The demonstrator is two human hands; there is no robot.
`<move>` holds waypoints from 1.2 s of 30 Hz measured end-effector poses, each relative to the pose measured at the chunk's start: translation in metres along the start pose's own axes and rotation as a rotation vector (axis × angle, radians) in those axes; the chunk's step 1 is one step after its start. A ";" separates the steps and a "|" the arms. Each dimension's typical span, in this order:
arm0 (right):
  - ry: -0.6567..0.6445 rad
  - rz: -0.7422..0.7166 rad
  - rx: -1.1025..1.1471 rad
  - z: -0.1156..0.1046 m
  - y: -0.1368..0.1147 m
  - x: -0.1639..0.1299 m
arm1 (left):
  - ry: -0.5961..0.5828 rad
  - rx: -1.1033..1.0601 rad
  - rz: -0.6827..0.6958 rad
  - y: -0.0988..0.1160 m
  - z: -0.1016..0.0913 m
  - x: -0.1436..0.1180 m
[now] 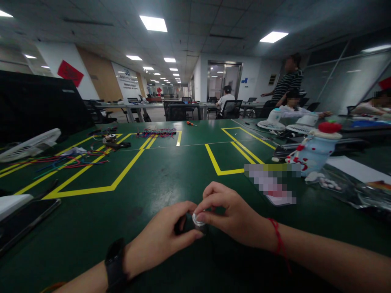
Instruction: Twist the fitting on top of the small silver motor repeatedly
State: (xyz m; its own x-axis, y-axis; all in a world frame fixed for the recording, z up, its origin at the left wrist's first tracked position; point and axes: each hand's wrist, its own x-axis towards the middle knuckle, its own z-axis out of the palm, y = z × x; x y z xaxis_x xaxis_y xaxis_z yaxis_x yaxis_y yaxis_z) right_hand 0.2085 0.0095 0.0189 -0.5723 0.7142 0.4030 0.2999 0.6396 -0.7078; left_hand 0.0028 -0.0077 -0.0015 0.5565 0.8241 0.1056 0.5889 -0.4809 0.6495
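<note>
Close to the near side of the green table, my two hands meet around a small round silvery cap-like piece. My right hand, with a red string at the wrist, pinches the top of this piece between thumb and fingers. My left hand, below a black wrist watch, curls its thumb and fingers around the piece from the left. A darker, perhaps clear part shows beneath the silvery top; its exact kind is too small to make out.
Yellow tape lines mark the table. Colored wires, a wire bundle and a phone lie left. An orange screwdriver lies far back. A blue tumbler, plastic bag and white fans are right. People sit and stand beyond.
</note>
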 end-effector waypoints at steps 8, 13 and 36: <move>0.241 0.260 0.259 -0.020 0.029 0.001 | -0.004 -0.035 -0.024 0.002 -0.003 -0.001; 0.366 0.486 0.385 -0.028 0.070 -0.005 | -0.024 -0.055 -0.033 0.002 -0.005 -0.001; 0.071 0.014 -0.023 -0.013 -0.008 0.002 | 0.004 -0.035 -0.016 0.001 -0.002 -0.002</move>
State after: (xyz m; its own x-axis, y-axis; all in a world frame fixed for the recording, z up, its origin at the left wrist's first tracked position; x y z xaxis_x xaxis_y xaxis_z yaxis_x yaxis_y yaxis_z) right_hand 0.2143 0.0099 0.0327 -0.5124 0.7408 0.4343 0.3251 0.6355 -0.7003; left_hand 0.0010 -0.0093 0.0000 0.5448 0.8328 0.0979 0.5771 -0.4571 0.6768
